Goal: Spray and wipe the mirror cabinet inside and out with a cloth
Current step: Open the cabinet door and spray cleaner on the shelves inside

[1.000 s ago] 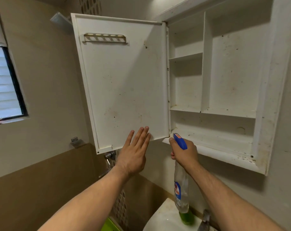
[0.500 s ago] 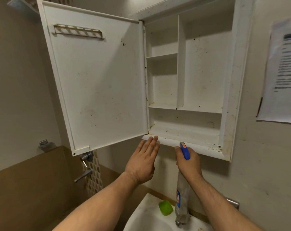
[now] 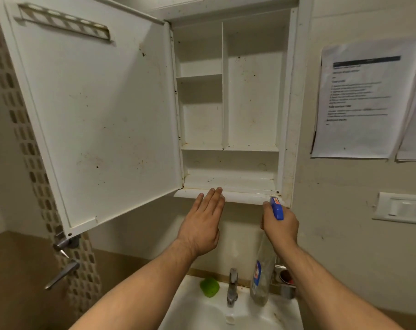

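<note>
The white wall cabinet point(image 3: 289, 115) stands open, its stained shelves bare. Its door point(image 3: 102, 120) is swung out to the left, showing the spotted white inner face with a slotted holder near the top. My left hand point(image 3: 201, 225) is flat with straight fingers, fingertips at the cabinet's bottom lip. My right hand point(image 3: 282, 226) grips the neck of a clear spray bottle point(image 3: 261, 279) with a blue trigger head, held just under the cabinet's lower right corner. The mirror side of the door is hidden. I see no cloth.
A white sink point(image 3: 202, 313) with a chrome tap point(image 3: 232, 289) lies below, a green object point(image 3: 209, 287) on its rim. Printed papers point(image 3: 361, 98) and a white switch plate point(image 3: 402, 208) hang on the right wall. A metal handle point(image 3: 64, 273) juts out lower left.
The view has swung right, bringing the sink and papers in. My left hand moved from the door's lower edge to the cabinet's bottom lip. My right hand keeps the bottle.
</note>
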### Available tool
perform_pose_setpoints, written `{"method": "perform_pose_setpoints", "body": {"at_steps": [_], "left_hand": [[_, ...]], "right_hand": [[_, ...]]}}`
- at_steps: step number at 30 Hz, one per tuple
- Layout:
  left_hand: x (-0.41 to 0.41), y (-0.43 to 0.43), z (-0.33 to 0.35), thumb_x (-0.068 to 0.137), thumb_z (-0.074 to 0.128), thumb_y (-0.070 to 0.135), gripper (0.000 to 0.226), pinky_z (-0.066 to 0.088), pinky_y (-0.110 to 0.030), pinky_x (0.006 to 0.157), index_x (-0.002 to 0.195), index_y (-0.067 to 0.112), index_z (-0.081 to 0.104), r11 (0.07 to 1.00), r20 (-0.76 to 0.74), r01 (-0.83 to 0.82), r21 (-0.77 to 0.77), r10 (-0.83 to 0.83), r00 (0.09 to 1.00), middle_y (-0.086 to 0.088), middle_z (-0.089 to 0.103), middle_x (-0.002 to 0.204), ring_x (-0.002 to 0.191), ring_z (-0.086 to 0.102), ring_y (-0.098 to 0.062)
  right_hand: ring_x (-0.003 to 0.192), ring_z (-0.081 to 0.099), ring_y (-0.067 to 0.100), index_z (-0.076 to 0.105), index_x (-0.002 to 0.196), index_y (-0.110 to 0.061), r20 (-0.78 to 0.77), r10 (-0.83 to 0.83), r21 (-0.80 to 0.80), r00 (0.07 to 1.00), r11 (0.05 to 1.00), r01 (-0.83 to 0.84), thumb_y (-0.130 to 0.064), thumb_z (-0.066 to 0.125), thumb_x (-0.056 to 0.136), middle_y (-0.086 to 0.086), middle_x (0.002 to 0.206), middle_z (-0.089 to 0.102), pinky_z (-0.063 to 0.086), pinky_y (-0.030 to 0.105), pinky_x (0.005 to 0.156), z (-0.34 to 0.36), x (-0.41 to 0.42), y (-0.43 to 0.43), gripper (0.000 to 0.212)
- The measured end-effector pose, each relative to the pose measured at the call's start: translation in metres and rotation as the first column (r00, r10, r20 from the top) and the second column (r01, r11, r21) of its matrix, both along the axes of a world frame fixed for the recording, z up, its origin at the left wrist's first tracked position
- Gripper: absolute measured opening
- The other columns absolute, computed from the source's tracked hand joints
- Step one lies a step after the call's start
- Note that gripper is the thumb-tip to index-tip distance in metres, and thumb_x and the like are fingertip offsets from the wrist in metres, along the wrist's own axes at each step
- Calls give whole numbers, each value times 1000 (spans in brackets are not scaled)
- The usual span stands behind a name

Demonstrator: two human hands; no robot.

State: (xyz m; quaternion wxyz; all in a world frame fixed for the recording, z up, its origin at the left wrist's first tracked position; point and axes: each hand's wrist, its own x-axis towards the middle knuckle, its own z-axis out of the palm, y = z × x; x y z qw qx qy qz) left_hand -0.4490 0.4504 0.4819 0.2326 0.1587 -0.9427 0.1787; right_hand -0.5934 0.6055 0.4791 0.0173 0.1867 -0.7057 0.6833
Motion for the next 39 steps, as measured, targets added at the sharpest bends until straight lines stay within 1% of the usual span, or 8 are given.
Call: {"method": "perform_pose_setpoints", "body": {"at_steps": [5, 9, 15, 19, 23, 30, 35, 39], "left_hand": [[18, -10, 4, 93, 38, 23, 81, -14, -42, 125, 163, 9, 0, 995, -17, 102, 2, -102, 995, -11, -18, 169, 156, -18, -25], [37, -20, 4, 94, 38, 24, 80, -8, -45, 128, 163, 8, 2, 992, -4, 129, -6, -129, 992, -13, -18, 169, 157, -17, -27], [67, -36, -1, 92, 42, 26, 79, -6, -50, 127, 162, 6, 12, 993, -77, 119, -23, -121, 990, -15, -10, 170, 158, -10, -30], [91, -48, 9, 92, 46, 33, 82, -10, -62, 122, 162, 8, 13, 998, -115, 9, -56, -16, 993, -16, -11, 170, 157, -11, -32], [116, -60, 34, 90, 51, 38, 84, -17, -65, 119, 162, 9, 18, 990, -215, -72, -118, 46, 976, -19, -14, 169, 156, -18, -35], [166, -83, 84, 82, 59, 29, 95, -5, -69, 120, 163, 8, 13, 968, -427, -187, -168, 99, 899, -18, -14, 170, 157, -12, -35], [193, -98, 118, 81, 53, 20, 94, -5, -62, 124, 162, 6, 7, 964, -561, -212, -158, 89, 823, -17, -12, 170, 157, -14, -34], [205, -95, 123, 82, 53, 18, 90, -1, -68, 121, 162, 7, 14, 952, -582, -179, -247, 2, 813, -17, -5, 171, 158, -9, -33]], "right_hand": [[78, 71, 42, 65, 78, -6, 26, -164, 42, 986, 986, 163, -37, 60, 102, 22, 77, 70, 60, 45, 72, 1, 7, 18, 39], [87, 70, 39, 65, 86, -14, 16, -141, 55, 990, 989, 140, -34, 65, 101, 15, 85, 69, 62, 55, 82, 2, 25, 23, 24], [93, 68, 40, 66, 92, -15, -11, -149, 67, 989, 986, 150, -35, 68, 99, 18, 91, 70, 61, 56, 87, 16, 62, 18, 21], [79, 68, 36, 66, 86, -11, -33, -133, 101, 991, 986, 135, -32, 67, 99, 21, 85, 70, 61, 49, 77, 29, 86, 1, 25], [62, 64, 22, 65, 81, -10, -37, -104, 88, 994, 990, 107, -31, 64, 100, 10, 66, 65, 50, 25, 52, 47, 104, -15, 28], [80, 63, 25, 66, 98, -7, -121, 80, 71, 989, 995, -71, -31, 65, 101, 20, 89, 68, 61, 46, 78, 63, 154, -49, 24], [76, 63, 20, 66, 98, -10, -92, 150, 32, 984, 988, -148, -31, 64, 101, 10, 84, 66, 58, 30, 67, 57, 174, -56, 21], [76, 66, 17, 67, 100, -9, -77, 184, 23, 980, 983, -183, -31, 64, 101, 8, 86, 68, 58, 27, 66, 49, 182, -54, 21]]}}
